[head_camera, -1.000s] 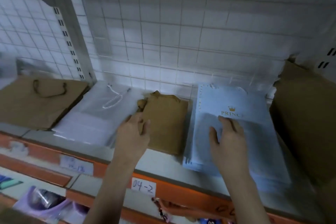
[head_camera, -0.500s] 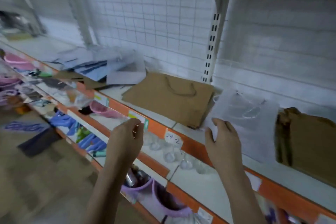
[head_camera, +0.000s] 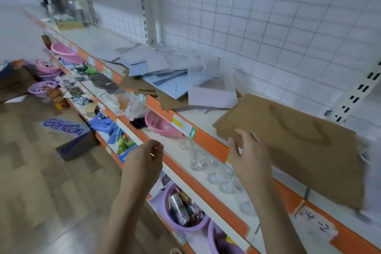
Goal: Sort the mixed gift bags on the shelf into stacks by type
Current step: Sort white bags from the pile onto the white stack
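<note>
Two bare hands up in front of shelving, neither holding anything. Going L to R: cardboard box (head_camera: 71, 137) on wood floor, blue script on its top reads approx "Gemlen", not fully legible. Purple basins (head_camera: 44, 80) stacked on floor near it. Lower shelf carries a pink basin (head_camera: 159, 125), blue gloves (head_camera: 103, 123), misc. small goods too blurred to name.

Left hand (head_camera: 144, 163) hangs over lower-shelf edge, fingers loosely curled, thumb close to fingertips, nothing between them.

Top shelf (head_camera: 198, 114), orange front lip: mixed pile of gift bags (head_camera: 171, 80) lying flat, blue-grey and brown ones overlapping at odd angles, some corners overhanging the lip. One translucent white bag (head_camera: 212, 88) sits atop pile's R end, part opened, cord handle toward the grid back panel (head_camera: 268, 16).

Clear glass cups (head_camera: 206, 163) in a row on lower shelf, between the two hands.

Right hand (head_camera: 249, 159) fingers spread and relaxed, tips at near-left corner of brown bag stack (head_camera: 288, 146); contact can't be confirmed. Stack lies flat, long axis running L-far to R-near along shelf, rope handles toward R end, near edge overhanging lip. White upright post (head_camera: 358, 93) stands behind it. White bags (head_camera: 371, 171) just beside stack's R end, blurred.

Handwritten tag (head_camera: 315, 226) on lip reads "04-2". Yellow/green price label (head_camera: 184, 128) further L, text illegible.
</note>
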Motion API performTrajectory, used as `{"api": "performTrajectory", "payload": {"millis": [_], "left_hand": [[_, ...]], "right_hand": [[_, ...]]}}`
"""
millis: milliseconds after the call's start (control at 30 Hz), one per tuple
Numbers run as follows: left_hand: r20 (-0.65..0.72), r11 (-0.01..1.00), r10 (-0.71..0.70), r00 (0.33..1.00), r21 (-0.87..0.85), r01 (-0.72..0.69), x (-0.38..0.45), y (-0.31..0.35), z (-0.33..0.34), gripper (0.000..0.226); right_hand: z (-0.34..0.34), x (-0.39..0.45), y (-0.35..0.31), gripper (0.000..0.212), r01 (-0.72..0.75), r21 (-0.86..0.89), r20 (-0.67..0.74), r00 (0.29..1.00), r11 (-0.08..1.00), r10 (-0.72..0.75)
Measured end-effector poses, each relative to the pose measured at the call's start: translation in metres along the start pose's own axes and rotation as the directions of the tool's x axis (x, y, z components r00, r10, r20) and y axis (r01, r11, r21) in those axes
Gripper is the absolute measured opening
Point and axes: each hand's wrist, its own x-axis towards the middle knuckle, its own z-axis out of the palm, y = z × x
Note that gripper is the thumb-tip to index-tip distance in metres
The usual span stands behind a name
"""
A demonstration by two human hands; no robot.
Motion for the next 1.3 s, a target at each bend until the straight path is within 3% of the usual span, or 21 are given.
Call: {"api": "performTrajectory", "payload": {"millis": [167, 400, 600, 700, 833, 1033, 1167, 1300], "left_hand": [[-0.025, 0.999, 0.024, 0.999, 0.044, -0.023, 0.084, -0.038, 0.000, 0.016], [-0.061, 0.994, 0.106, 0.993, 0.023, -0.104, 0.203, -0.041, 0.000, 0.016], [0.015, 0.989, 0.138, 0.990, -0.052, -0.138, 0.264, -0.039, 0.027, 0.015], [0.045, 0.973, 0.216, 0.975, -0.093, -0.211, 0.292, -0.034, 0.036, 0.015], [0.060, 0.931, 0.336, 0.940, -0.171, -0.321, 0.326, -0.031, 0.043, 0.013], [0.127, 0.905, 0.395, 0.910, -0.224, -0.362, 0.371, -0.037, 0.052, 0.014], [0.209, 0.899, 0.408, 0.889, -0.259, -0.352, 0.386, -0.043, 0.062, 0.016], [0.226, 0.888, 0.429, 0.875, -0.285, -0.362, 0.393, -0.050, 0.072, 0.016]], "right_hand": [[0.059, 0.061, -0.037, 0.030, 0.004, -0.013, -0.035, 0.999, 1.000, -0.005], [0.109, 0.159, -0.063, 0.035, -0.017, 0.028, 0.015, 1.000, 0.999, 0.017], [0.125, 0.217, -0.051, 0.056, -0.187, -0.056, 0.081, 0.978, 0.981, 0.191], [0.124, 0.233, -0.037, 0.089, -0.328, -0.152, 0.131, 0.928, 0.932, 0.348], [0.125, 0.246, -0.024, 0.129, -0.529, -0.195, 0.235, 0.793, 0.826, 0.562], [0.134, 0.253, -0.037, 0.131, -0.630, -0.175, 0.283, 0.704, 0.757, 0.652], [0.139, 0.253, -0.041, 0.144, -0.705, -0.201, 0.278, 0.625, 0.680, 0.730], [0.138, 0.248, -0.053, 0.128, -0.727, -0.108, 0.134, 0.666, 0.678, 0.734]]}}
